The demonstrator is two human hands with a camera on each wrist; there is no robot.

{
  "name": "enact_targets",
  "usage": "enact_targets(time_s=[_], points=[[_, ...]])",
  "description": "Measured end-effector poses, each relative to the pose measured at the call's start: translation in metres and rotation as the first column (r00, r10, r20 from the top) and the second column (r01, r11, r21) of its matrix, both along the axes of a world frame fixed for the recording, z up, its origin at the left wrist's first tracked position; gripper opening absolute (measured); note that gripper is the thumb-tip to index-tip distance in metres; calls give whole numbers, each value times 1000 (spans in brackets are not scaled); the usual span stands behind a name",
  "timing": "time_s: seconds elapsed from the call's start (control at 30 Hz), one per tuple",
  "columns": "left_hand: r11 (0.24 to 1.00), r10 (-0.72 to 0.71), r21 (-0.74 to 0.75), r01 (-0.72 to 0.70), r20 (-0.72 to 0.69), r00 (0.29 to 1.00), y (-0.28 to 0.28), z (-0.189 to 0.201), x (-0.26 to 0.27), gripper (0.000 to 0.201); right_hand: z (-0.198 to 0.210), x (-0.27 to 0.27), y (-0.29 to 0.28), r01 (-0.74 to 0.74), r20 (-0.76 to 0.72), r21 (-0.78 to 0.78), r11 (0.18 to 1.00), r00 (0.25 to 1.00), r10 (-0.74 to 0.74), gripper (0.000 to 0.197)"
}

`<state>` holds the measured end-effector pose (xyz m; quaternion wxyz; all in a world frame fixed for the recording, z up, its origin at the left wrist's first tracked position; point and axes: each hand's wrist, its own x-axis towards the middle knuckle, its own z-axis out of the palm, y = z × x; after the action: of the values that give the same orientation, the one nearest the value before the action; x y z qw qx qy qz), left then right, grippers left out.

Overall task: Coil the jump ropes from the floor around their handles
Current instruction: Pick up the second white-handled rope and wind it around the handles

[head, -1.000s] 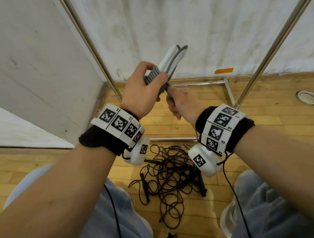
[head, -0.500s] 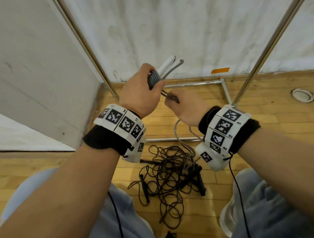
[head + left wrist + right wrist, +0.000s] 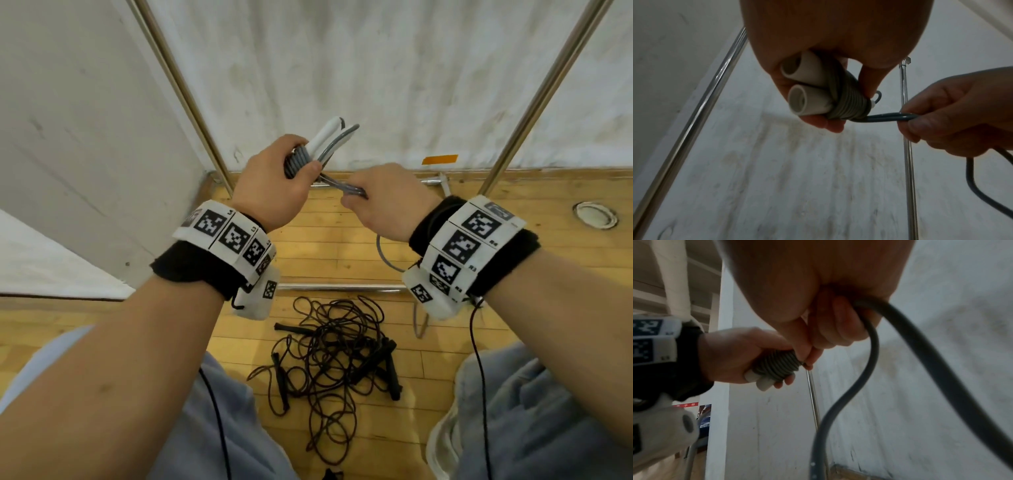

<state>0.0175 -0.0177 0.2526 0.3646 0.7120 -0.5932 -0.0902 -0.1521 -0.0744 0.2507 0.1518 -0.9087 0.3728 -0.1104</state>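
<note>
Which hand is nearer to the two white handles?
Left. The left hand grips the white handles themselves; the right hand is off to the side, pinching the grey rope.

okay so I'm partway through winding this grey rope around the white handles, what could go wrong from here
The coil could spring loose: only the left hand clamps the turns on the two white handles, so easing that grip may let them unwind. The right hand pinches a doubled strand; slack there would likely make loose, uneven turns. The hanging tail might snag the black ropes on the floor.
</note>
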Motion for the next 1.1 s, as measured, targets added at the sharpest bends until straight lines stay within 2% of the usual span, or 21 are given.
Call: enact_targets(time_s=[0.03,0.1,0.17,0.23,0.3,0.37,0.47,0.53,0.6,0.67,0.87,0.97,1.1], points=[[1000,3,9,-3,-20,1000,-1,1,0,32,3,0,-1,0,-8,-27,1000,1000,-1,31],[999,2,38,4,-165,986,-1,6,1,29,8,0,-4,-9,-18,-52,999,1000,8,32],[998,-21,45,40,-368,930,2,13,4,24,12,-1,-8,-7,-7,-49,999,1000,7,34],[995,-88,-9,98,-525,847,6,22,6,16,16,-6,-12,21,26,-25,999,999,-20,35],[987,-157,-68,146,-605,780,10,29,6,13,18,-10,-15,47,58,-1,999,997,-47,30],[982,-187,-88,170,-617,764,12,32,5,13,18,-13,-14,54,41,5,999,998,-54,28],[986,-163,-69,150,-554,817,14,30,8,16,15,-11,-4,23,-14,11,1000,1000,-23,34],[993,-119,-66,100,-470,875,14,27,11,18,14,-7,6,-9,-26,-20,1000,1000,9,30],[997,-57,-68,40,-276,959,14,23,13,21,14,-2,16,-52,-33,-92,994,998,49,25],[999,-16,-48,13,-66,998,15,18,12,28,17,2,23,-89,-57,-161,983,995,81,24],[992,-25,129,2,178,984,14,4,6,38,25,2,24,-144,-142,-251,957,984,111,27],[962,-134,260,82,188,973,14,1,6,34,29,-4,18,-118,-92,-256,959,991,97,30],[903,-273,389,182,194,942,17,-6,-7,31,27,-6,10,-52,27,-150,987,998,57,38]])
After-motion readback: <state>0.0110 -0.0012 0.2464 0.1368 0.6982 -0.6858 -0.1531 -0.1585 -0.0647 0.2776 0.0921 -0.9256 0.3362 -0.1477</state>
